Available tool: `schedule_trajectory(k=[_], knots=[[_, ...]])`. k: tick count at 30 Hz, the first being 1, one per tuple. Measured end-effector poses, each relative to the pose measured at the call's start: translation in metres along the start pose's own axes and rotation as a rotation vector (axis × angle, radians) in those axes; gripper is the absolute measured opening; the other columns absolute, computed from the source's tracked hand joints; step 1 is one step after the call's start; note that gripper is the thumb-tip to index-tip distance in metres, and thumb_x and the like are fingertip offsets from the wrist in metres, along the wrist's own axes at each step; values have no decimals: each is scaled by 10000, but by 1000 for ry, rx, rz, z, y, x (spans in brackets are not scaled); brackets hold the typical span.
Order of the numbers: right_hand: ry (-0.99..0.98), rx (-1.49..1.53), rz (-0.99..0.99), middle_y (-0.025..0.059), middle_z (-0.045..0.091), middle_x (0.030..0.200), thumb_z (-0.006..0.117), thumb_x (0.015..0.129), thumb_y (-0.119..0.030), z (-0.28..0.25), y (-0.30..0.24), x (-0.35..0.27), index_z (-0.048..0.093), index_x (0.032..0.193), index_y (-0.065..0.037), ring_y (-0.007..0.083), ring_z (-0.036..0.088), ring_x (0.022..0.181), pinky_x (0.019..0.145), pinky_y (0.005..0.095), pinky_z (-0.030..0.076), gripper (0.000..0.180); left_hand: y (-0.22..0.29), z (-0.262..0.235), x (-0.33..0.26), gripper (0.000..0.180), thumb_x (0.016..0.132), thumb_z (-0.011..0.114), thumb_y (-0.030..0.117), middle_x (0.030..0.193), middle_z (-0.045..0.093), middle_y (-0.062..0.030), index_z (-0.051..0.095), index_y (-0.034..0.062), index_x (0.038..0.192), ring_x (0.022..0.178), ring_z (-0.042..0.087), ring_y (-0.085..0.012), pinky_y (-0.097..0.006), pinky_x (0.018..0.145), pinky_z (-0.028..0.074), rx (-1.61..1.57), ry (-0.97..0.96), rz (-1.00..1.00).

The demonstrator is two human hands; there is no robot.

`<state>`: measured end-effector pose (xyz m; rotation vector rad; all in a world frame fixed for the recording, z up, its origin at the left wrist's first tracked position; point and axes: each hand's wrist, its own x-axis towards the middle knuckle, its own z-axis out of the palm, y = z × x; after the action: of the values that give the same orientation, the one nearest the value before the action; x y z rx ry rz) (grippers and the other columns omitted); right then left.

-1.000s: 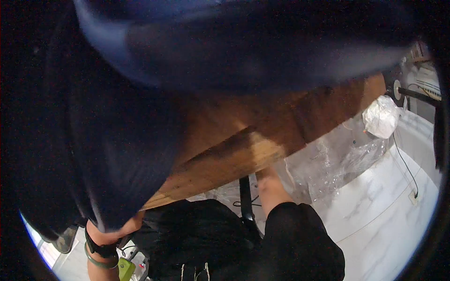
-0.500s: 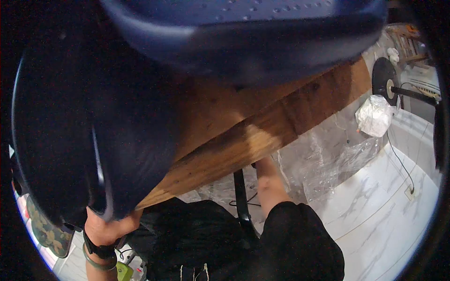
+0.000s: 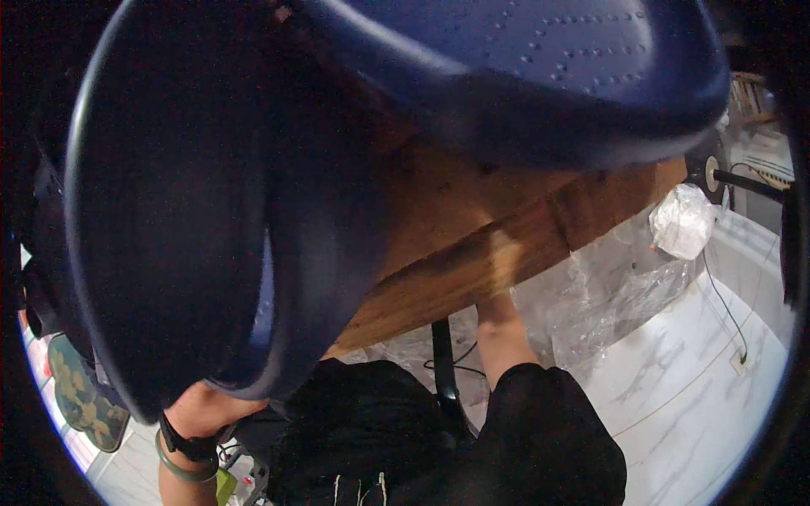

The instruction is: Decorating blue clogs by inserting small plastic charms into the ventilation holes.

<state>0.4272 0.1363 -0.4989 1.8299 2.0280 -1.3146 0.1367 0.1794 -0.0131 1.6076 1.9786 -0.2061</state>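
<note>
A large dark blue moulded plastic piece (image 3: pixel 169 211) with a curved rim fills the left side, close to me. My left hand (image 3: pixel 207 409), with a dark band and a green bangle at the wrist, is closed at its lower edge; the fingertips are hidden behind it. Across the top is a second blue plastic part (image 3: pixel 582 51) with rows of small bumps. Between and below these slants a brown wooden board (image 3: pixel 439 291) with a thick edge. A bare limb (image 3: pixel 504 333) runs from black cloth up behind the board. My right hand does not show.
A black metal tube (image 3: pixel 444 363) and a cable stand below the board. Clear plastic sheeting (image 3: pixel 591 295) covers the ground beyond, bordering white marbled tiles (image 3: pixel 675 388). A crumpled white bundle (image 3: pixel 682 221) sits at right, near a black bar (image 3: pixel 751 184). A patterned mat (image 3: pixel 84 396) lies at lower left.
Both blue plastic parts have shifted right, and the bumpy one has tilted, its right end lower. The wooden board's near end has moved right. My left hand has moved slightly right, keeping its hold.
</note>
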Motion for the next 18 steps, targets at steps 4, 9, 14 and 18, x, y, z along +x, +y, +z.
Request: schedule_trajectory(k=[4, 9, 14, 18], knots=[[64, 29, -7, 188, 478, 1322, 445, 913, -35, -41, -23, 7, 476, 1291, 13, 370, 464, 1228, 1047, 413, 389, 383, 13, 1, 16, 596, 637, 791, 241, 1167, 628, -120, 620, 60, 1179, 1160, 575, -254, -359, 1041, 386, 201, 79, 180], [147, 29, -70, 194, 470, 1323, 468, 882, 47, -84, -51, -27, 502, 1251, 46, 384, 448, 1232, 1071, 415, 358, 371, 22, -4, 36, 814, 442, 679, 154, 1376, 424, -241, 547, 34, 1236, 1376, 269, -485, -591, 1130, 118, 266, 287, 346], [305, 375, -475, 226, 411, 1379, 476, 789, 102, -146, -93, -86, 484, 1342, 18, 410, 381, 1311, 1129, 441, 301, 559, 20, -9, 40, 984, 434, 685, 122, 1549, 259, -209, 463, 74, 1392, 1464, 134, -448, -583, 1144, 81, 209, 398, 423], [376, 340, -575, 169, 339, 1419, 419, 839, 88, -238, -170, -167, 475, 1356, 39, 312, 416, 1286, 1083, 381, 342, 522, 19, 6, 49, 1026, 463, 741, 146, 1555, 253, -193, 404, 106, 1431, 1465, 140, -436, -637, 1133, 72, 147, 447, 473]])
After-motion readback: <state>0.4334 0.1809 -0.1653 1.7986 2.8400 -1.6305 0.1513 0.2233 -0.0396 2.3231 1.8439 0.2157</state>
